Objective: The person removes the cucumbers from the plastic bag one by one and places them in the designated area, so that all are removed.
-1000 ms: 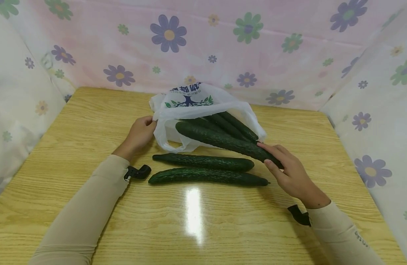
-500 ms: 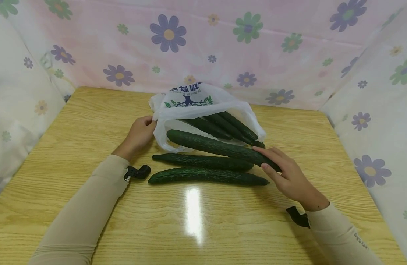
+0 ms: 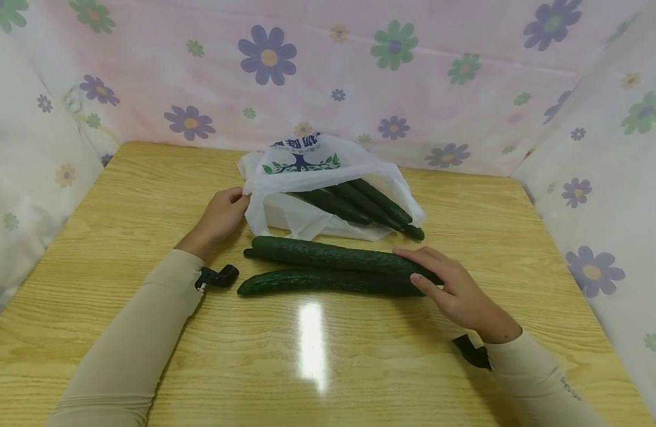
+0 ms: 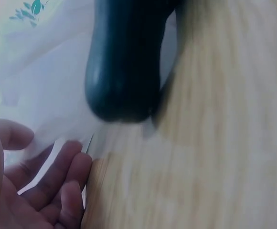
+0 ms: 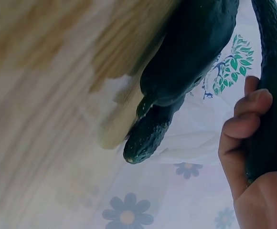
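Observation:
My right hand (image 3: 461, 296) grips the right end of a dark green cucumber (image 3: 317, 254), thumb on the near side and fingers on the far side. This cucumber hangs low over another one (image 3: 248, 253), which it mostly covers. A third cucumber (image 3: 306, 282) lies on the table just in front, its right end behind my thumb. At the left edge of a white plastic bag (image 3: 381, 172), my left hand (image 3: 221, 216) pinches the film between thumb and fingers. Several cucumbers (image 3: 354, 204) lie inside the bag's mouth, their tips poking out to the right.
The wood-grain table (image 3: 226, 367) stands against flower-printed cloth (image 3: 328, 71) at the back and both sides. Black camera mounts sit at both wrists, the left mount (image 3: 218, 277) near the front cucumber's left end.
My right hand has drawn the cucumber out of the bag, toward me and down over the two on the table. My left hand has kept its hold on the bag's edge.

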A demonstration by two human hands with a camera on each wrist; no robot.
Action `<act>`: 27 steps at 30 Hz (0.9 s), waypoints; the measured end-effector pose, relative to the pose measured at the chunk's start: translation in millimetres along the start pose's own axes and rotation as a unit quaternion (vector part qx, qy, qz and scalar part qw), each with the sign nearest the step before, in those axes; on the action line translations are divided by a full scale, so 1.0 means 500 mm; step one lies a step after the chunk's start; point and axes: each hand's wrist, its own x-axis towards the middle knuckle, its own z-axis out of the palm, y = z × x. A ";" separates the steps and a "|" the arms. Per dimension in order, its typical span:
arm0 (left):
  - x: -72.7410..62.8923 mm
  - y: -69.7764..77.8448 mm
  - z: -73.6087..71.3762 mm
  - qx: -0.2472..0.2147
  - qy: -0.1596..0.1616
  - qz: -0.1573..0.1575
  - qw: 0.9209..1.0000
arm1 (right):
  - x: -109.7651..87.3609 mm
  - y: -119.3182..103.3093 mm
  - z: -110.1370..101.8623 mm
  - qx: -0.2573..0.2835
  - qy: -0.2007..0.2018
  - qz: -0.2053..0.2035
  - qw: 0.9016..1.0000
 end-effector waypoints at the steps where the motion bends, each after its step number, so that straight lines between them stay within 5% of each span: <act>1: 0.000 -0.001 -0.001 -0.001 -0.002 0.000 1.000 | -0.001 0.000 0.002 0.008 -0.005 -0.001 1.000; 27: 0.010 -0.005 0.000 0.008 0.006 0.008 1.000 | -0.012 -0.022 0.003 0.029 -0.086 0.024 0.996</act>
